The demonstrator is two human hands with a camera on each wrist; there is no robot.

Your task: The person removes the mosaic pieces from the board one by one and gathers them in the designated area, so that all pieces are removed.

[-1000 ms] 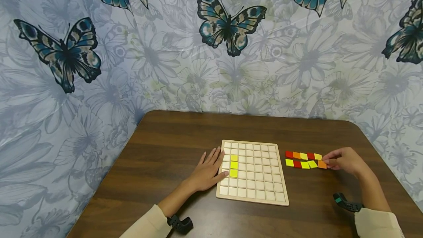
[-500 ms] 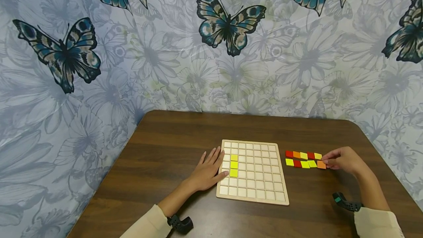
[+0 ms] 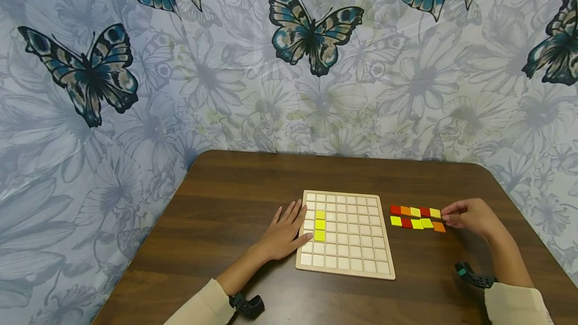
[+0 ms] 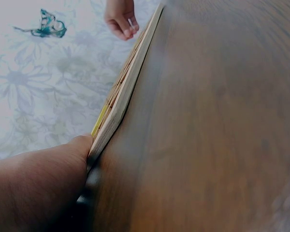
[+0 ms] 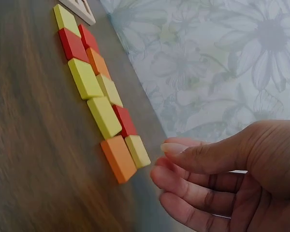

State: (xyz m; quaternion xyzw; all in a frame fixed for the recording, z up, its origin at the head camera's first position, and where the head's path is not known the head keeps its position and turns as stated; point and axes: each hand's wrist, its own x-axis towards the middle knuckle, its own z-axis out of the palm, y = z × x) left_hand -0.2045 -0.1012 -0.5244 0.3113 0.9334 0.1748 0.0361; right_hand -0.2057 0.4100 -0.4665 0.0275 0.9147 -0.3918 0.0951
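A wooden grid board lies on the table, with three yellow tiles in a column near its left side. My left hand rests flat across the board's left edge, fingers spread and thumb on the grid. Right of the board are two rows of red, orange and yellow tiles. At the right end of the rows, my right hand hovers with loosely bent fingers and nothing visible between them. Closest to its fingertips is a yellow tile, with an orange tile beside it.
The brown wooden table reaches back to a wall covering printed with flowers and butterflies. A dark band with a small device is on each wrist.
My right hand has let go of the orange tile at the near row's end and shifted slightly away toward the far row. That tile sits a little left of before. My left hand stays put.
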